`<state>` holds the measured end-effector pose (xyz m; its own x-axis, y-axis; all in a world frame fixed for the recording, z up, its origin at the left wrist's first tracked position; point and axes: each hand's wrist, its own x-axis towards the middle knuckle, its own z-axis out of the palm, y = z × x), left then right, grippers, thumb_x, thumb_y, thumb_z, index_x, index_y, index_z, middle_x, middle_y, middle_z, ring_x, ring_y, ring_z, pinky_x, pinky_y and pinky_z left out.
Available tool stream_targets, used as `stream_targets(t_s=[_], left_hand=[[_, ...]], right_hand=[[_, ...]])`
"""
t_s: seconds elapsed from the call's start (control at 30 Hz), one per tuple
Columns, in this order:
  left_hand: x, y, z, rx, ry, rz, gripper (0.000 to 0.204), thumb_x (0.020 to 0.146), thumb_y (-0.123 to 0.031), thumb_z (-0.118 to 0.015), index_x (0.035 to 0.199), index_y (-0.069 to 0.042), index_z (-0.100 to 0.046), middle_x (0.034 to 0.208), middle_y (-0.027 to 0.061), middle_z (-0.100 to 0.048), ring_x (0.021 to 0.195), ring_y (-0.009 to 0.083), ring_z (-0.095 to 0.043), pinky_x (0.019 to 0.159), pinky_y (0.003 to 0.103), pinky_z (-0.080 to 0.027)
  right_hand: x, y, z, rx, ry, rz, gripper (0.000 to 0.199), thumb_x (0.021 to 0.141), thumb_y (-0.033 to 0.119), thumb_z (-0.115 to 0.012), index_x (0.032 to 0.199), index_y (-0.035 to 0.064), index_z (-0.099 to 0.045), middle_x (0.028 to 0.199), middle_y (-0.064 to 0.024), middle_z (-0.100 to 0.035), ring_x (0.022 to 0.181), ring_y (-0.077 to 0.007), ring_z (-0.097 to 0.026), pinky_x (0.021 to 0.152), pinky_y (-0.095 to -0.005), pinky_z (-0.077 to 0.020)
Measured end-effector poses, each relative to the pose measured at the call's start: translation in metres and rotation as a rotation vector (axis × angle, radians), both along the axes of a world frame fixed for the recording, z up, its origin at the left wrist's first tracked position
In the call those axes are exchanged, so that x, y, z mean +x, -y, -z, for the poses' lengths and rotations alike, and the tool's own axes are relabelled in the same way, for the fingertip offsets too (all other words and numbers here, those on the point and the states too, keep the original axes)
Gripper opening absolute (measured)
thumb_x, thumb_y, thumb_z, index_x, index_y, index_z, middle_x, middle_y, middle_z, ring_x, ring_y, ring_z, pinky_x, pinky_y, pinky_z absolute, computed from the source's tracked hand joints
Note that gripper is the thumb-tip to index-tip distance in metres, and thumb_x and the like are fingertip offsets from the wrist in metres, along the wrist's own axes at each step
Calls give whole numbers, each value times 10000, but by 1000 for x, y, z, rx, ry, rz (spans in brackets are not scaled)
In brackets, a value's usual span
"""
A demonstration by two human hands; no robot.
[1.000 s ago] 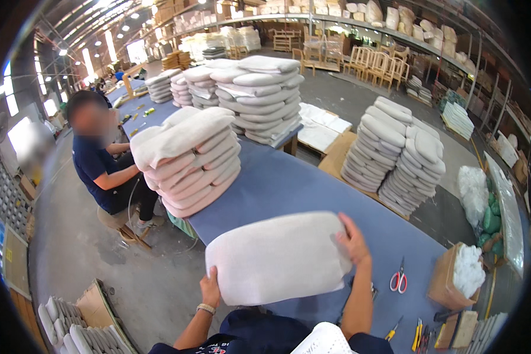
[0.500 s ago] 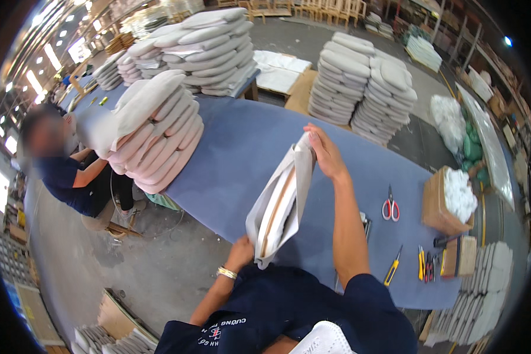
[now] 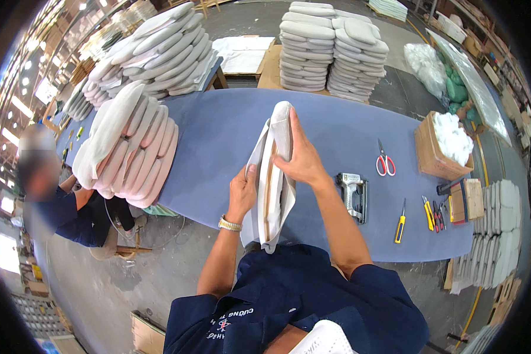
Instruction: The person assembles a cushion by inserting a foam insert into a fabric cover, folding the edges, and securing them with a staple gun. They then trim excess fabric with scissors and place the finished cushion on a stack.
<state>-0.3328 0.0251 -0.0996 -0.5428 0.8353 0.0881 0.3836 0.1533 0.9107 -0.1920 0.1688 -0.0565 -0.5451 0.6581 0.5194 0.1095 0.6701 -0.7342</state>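
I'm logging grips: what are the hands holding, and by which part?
A pale grey cushion, on edge: left hand at its left-side cloth, right hand at its upper right side.

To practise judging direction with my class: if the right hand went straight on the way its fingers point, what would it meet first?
The right hand would first meet the light-gray upholstered cushion that it touches. Beyond that, probably the stacked gray cushions across the blue tabletop, though depth is unclear.
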Motion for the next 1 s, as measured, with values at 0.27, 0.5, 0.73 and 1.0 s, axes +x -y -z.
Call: stream_targets(t_s=[0.27,0.5,0.73,1.0], left_hand=[[-40,-77,34,-34,325,60,540,1111,-456,-447,1082,33,-675,888,9,-615,831,108,-478,789,310,-456],[-97,-136,69,-368,235,174,587,1067,-499,-527,1274,37,-648,1115,96,-710,1084,140,-606,995,306,-469],[-98,-174,78,-203,367,320,579,1050,-430,-574,1435,3,-557,1388,171,-641,1312,251,-574,1098,361,-428],[-104,-269,63,145,-135,404,521,931,-218,-671,1401,-14,-580,1457,244,-561,1328,375,-568,1106,417,-455]], right_hand=[[-34,-51,52,-373,33,396,479,1054,274,-442,1500,110,-497,1023,-288,-721,927,-520,-678,885,-555,-526],[-62,-96,65,-319,298,534,423,1070,328,-409,1286,56,-650,1055,-274,-723,1006,-509,-664,924,-574,-504],[-78,-150,86,-399,462,525,394,1020,362,-490,1069,28,-692,1029,-247,-730,1001,-488,-669,924,-559,-503],[-66,-205,120,-672,246,394,415,1036,400,-567,1012,11,-712,946,-104,-732,860,-243,-663,762,-393,-504]])
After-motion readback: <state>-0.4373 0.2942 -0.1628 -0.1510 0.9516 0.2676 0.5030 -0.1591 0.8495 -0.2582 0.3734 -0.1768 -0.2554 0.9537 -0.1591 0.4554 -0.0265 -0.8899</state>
